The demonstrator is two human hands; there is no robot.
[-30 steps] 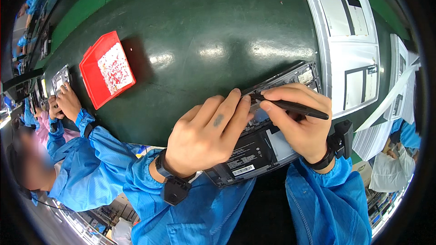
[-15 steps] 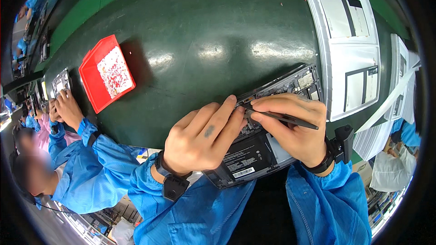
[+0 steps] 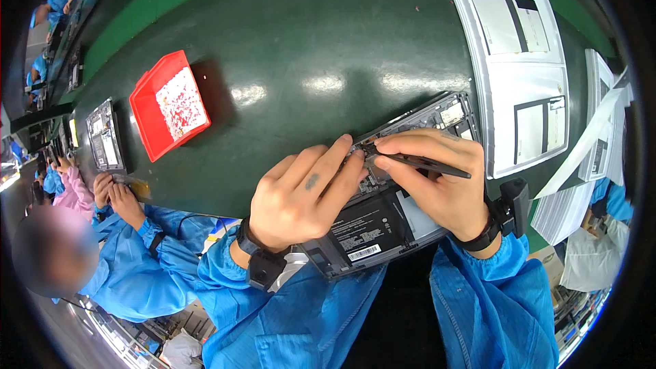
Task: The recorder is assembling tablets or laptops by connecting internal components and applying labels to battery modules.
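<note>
An opened laptop (image 3: pixel 365 227) lies at the near edge of a green table (image 3: pixel 294 34).
At left is a red bin (image 3: pixel 149 123) with white bits (image 3: pixel 182 106); the left hand (image 3: pixel 294 195) has its fingers slightly spread over the laptop, and one cannot tell if they pinch anything; the right hand (image 3: pixel 441 181) pinches a black tool (image 3: pixel 437 165) between its fingers; at right is a white tray (image 3: pixel 502 75).

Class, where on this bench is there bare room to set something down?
Mostly bare: the green bench top between the red bin and white tray, beyond the opened laptop. Crowded: over that laptop, where the left hand and right hand, with its black tool, come close.
</note>
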